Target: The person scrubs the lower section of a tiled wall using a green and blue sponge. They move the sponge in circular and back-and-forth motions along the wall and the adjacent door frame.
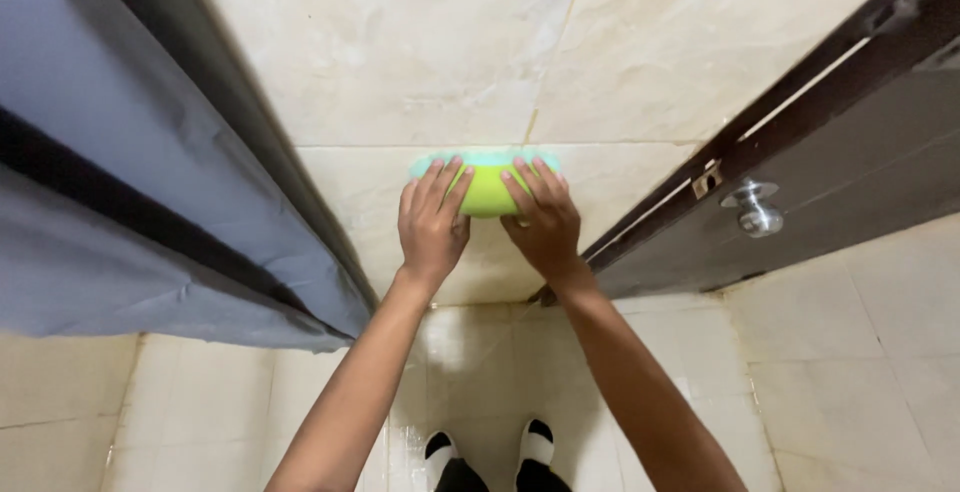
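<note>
A yellow-green sponge (487, 190) with a teal edge is pressed flat against a cream tiled wall (420, 52). My left hand (432, 222) lies on the sponge's left half, fingers spread upward. My right hand (543, 217) covers its right half the same way. Both arms reach forward from the bottom of the view, and both palms push the sponge onto the tile just below a grout line.
A grey curtain or panel (130, 172) hangs along the left. A dark brown door (840, 162) with a metal knob (755, 207) stands open on the right. Below are wet cream floor tiles (470, 352) and my feet in black-and-white footwear (490, 457).
</note>
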